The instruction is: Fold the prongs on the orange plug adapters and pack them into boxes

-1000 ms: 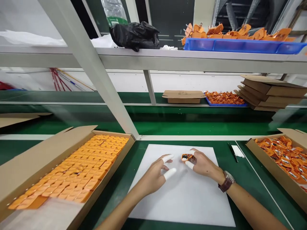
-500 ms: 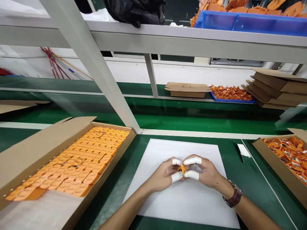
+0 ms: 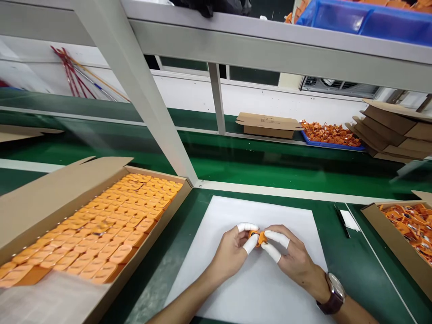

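Working a small orange piece [image 3: 262,238] between the fingertips looks like the step in hand: left hand [image 3: 231,252] and right hand [image 3: 297,256] both pinch it narrowly over the white mat's [image 3: 263,288] far half. Moving on probably calls for an even two-handed grip. Bare mat lies toward its near edge; green tabletop [image 3: 354,261] separates its right edge from the right-hand carton [image 3: 394,252].

My left hand [image 3: 229,253], hovering apart a second ago, is now pinching the orange piece [image 3: 262,238] that my right hand [image 3: 297,258] was then holding alone. My right wrist is turning, the watch [image 3: 335,285] showing more of its dial than half a second ago. I am also looking lower, the top edge now cropping the bag [image 3: 224,6] and blue tray [image 3: 337,19].
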Demonstrator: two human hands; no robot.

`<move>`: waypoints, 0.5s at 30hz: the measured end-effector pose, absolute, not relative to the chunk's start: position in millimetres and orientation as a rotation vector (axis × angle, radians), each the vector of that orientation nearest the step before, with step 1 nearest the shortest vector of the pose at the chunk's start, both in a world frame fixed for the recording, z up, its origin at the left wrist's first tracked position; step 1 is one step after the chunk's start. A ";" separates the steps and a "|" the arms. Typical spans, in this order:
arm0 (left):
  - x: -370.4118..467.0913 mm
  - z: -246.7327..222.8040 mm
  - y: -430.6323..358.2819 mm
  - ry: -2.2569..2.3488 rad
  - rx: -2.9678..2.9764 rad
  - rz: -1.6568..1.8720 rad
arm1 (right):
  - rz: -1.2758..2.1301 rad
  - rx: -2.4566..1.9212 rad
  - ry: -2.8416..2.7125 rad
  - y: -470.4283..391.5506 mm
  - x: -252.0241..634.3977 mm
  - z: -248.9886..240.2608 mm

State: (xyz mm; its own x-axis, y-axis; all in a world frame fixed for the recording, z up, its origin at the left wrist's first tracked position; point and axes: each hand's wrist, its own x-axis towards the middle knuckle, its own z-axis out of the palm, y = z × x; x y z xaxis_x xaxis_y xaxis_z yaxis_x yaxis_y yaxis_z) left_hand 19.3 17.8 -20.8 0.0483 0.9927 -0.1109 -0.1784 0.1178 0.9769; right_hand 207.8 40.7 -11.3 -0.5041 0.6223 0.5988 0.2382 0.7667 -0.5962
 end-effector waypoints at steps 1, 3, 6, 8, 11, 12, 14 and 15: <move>20.5 -22.7 17.9 1.104 0.983 1.201 | 0.556 -0.641 -2.098 39.8 206.8 -12.8; 22.1 -25.4 18.2 1.094 0.939 1.233 | 0.548 -0.652 -2.104 38.8 206.4 -17.5; 22.2 -23.5 18.8 1.051 0.933 1.239 | 0.541 -0.727 -2.104 41.0 210.9 -27.3; 21.5 -19.0 18.1 1.025 0.971 1.237 | 0.544 -0.804 -2.097 44.3 215.9 -32.8; 22.4 -18.2 14.8 0.991 1.070 1.230 | 0.564 -0.820 -2.080 46.6 221.3 -37.3; 23.4 -21.7 13.5 0.985 1.092 1.234 | 0.580 -0.786 -2.088 46.0 221.7 -38.1; 26.1 -34.6 11.5 1.001 1.090 1.277 | 0.645 -0.742 -2.094 43.4 220.1 -40.2; 27.6 -42.7 11.2 1.025 1.066 1.315 | 0.694 -0.746 -2.076 42.1 218.2 -41.7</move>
State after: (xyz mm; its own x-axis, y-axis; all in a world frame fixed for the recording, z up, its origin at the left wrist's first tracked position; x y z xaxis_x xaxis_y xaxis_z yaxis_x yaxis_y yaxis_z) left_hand 27.6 11.2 -42.7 0.0087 0.9996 0.0250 -0.2202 -0.0225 0.9752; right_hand 218.2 42.1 -41.7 -0.5011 0.7064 0.4999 0.2635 0.6747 -0.6894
